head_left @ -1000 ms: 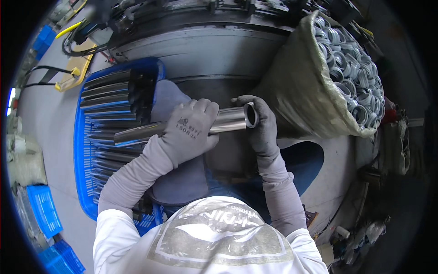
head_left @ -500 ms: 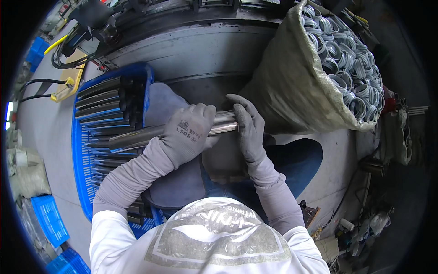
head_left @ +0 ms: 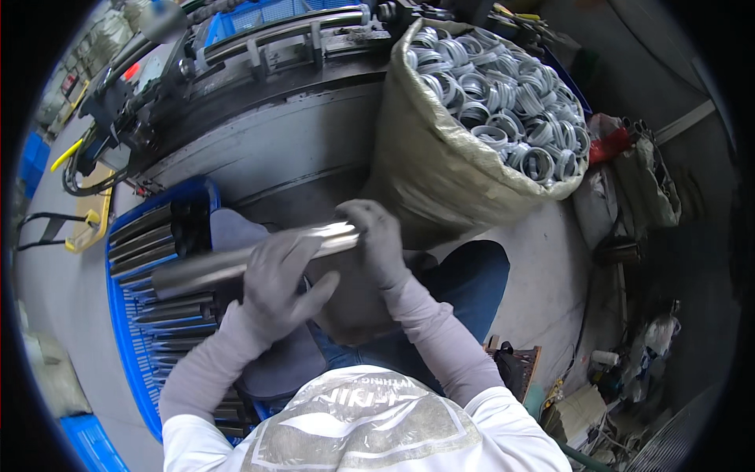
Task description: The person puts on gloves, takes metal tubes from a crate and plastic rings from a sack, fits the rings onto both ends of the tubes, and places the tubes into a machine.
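Observation:
A shiny metal tube (head_left: 204, 271) lies slantwise in front of me, its left end over a basket of tubes. My right hand (head_left: 377, 240), in a grey glove, is closed round the tube's right end. My left hand (head_left: 275, 279), gloved alike, rests against the tube's middle with its thumb stretched away and fingers apart. Blur hides whether a second tube lies beside the first. Below the hands are my lap and a grey-blue pad (head_left: 279, 366). Several dark metal tubes (head_left: 145, 245) are stacked in the blue basket (head_left: 119, 315) at my left.
A large woven sack (head_left: 409, 169) full of metal rings (head_left: 503, 94) stands ahead to the right. Across the far side runs a machine bench (head_left: 259, 118) holding a long tube (head_left: 283, 33). A yellow-handled trolley (head_left: 94, 224) is far left. Bags and scraps lie at right.
The view has swung, so the sack and basket sit further left and more of the machine shows. My left hand has loosened, its thumb spreading off the tube; the right still grips the end.

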Demonstrator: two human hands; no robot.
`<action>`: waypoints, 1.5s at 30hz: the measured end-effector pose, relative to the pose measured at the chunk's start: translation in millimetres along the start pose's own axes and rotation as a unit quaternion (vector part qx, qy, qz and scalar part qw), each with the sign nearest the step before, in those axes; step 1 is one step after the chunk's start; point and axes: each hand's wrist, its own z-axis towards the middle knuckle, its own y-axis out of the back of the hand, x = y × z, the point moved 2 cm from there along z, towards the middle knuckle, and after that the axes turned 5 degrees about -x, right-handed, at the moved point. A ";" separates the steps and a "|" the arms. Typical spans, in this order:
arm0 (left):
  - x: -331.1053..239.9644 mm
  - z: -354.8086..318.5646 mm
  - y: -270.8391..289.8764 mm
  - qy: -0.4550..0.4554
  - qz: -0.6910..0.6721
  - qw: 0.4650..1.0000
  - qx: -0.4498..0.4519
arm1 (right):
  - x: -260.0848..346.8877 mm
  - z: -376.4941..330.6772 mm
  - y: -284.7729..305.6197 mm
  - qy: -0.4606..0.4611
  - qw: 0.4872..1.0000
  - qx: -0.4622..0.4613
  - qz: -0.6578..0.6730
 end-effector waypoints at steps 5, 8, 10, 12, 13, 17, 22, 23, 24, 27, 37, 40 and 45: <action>36.2 -67.9 3.7 0.391 -0.517 0.753 -0.113 | 54.8 27.5 44.7 0.245 0.945 -0.051 -0.210; 65.2 -30.5 29.2 0.320 -0.593 0.673 -0.306 | 39.1 34.5 36.0 -0.167 0.980 0.019 0.101; 83.7 -24.5 52.1 0.170 -0.217 0.894 -0.353 | 74.4 48.2 51.4 0.146 0.987 0.002 -0.070; 57.2 18.5 89.9 0.161 -0.398 0.833 -0.349 | 93.0 75.5 100.6 0.260 0.926 -0.086 -0.258; 52.6 25.6 98.6 0.115 -0.305 0.883 -0.337 | 96.3 94.7 130.5 0.276 0.890 -0.128 -0.341; 33.8 42.2 102.0 0.267 -0.100 0.954 -0.098 | 80.3 117.6 180.2 0.188 0.778 -0.018 -0.599; 21.7 22.2 33.8 0.165 0.000 0.985 0.056 | 79.4 130.2 192.6 0.168 0.805 0.020 -0.569; 23.4 15.4 27.7 0.172 0.004 0.983 0.057 | 79.2 135.1 186.5 0.175 0.831 0.014 -0.528; 24.8 9.3 22.9 0.177 0.011 0.981 0.074 | 84.0 131.2 184.3 0.211 0.837 -0.005 -0.504; 27.8 -0.5 21.6 0.202 0.033 0.974 0.096 | 132.5 95.3 150.9 0.219 0.919 -0.035 -0.326; 26.5 -1.1 25.5 0.172 -0.001 0.984 0.052 | 27.6 40.6 82.9 -0.293 0.935 0.144 0.138; 26.5 -2.4 22.2 0.160 0.000 0.986 0.052 | -4.2 26.4 68.8 -0.135 0.973 0.152 0.106; 29.9 -7.7 15.6 0.160 0.029 0.984 0.076 | 8.6 14.7 43.9 -0.057 0.988 0.140 0.014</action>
